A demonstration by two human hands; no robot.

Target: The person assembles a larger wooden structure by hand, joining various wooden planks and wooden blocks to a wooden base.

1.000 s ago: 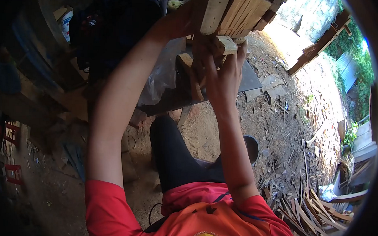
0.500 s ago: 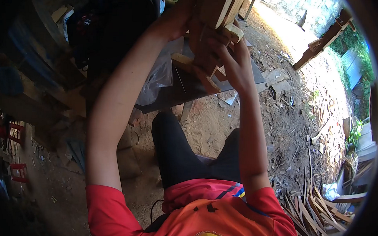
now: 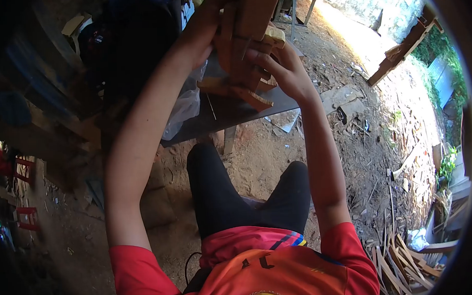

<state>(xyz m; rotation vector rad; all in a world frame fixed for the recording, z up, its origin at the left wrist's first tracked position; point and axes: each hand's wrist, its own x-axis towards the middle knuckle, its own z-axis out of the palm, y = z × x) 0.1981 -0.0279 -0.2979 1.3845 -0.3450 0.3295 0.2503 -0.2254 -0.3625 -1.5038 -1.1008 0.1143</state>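
Note:
A brown wooden piece (image 3: 257,14) made of joined boards and blocks stands over the dark table at the top of the view. On its left side my left hand (image 3: 198,37) is closed around it, with the fingertips mostly hidden behind the wood. My right hand (image 3: 290,75) grips its lower right part, thumb across the front near a thin metal pin or nail (image 3: 246,49). A pale wooden block (image 3: 274,37) sits just above that thumb. Below the hands, cut wooden pieces (image 3: 252,98) with ridged edges lie on the table (image 3: 214,125).
A clear plastic bag (image 3: 184,114) lies at the table's left, beside a thin stick (image 3: 211,107). Wood scraps and shavings cover the ground on the right, with a pile of strips (image 3: 398,264) lower down. Red chairs (image 3: 27,218) stand far left.
The wooden piece has shifted slightly left and turned, so its broad face shows. My right hand has turned with it, and its thumb now shows on the front. My left hand moved left.

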